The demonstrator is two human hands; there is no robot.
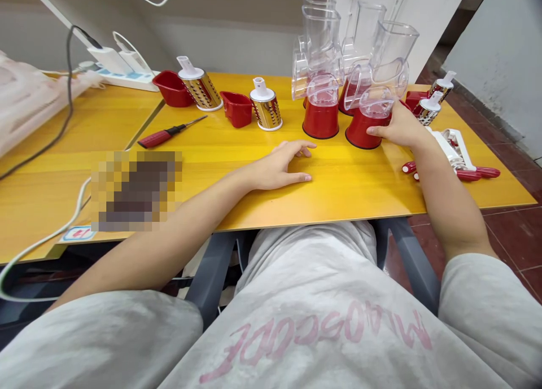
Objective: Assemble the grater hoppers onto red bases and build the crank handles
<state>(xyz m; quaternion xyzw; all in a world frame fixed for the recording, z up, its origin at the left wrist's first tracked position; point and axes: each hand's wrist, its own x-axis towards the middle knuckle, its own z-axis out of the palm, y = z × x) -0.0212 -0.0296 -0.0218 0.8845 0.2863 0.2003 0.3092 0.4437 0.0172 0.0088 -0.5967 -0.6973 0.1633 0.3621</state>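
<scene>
My right hand (400, 128) is closed around the red base of a rotary grater body (364, 130), its thumb across the front and the other fingers mostly hidden behind. The body stands upright on the table, with a clear plastic chute on top. A second grater body (320, 118) stands to its left, and others like them are partly hidden behind. My left hand (283, 166) lies on the table in front of them, fingers apart and holding nothing. Nearby, a gold-coloured grating drum (266, 109) with a white stem stands beside a red plastic cup-shaped part (237, 109).
Another drum (203, 90) and red cup (173, 90) sit at back left. A screwdriver (163, 136) lies before them. White crank parts with red handles (468, 175) and smaller drums (429, 109) are at right. A power strip (127, 78) and a cable (70, 90) are at left.
</scene>
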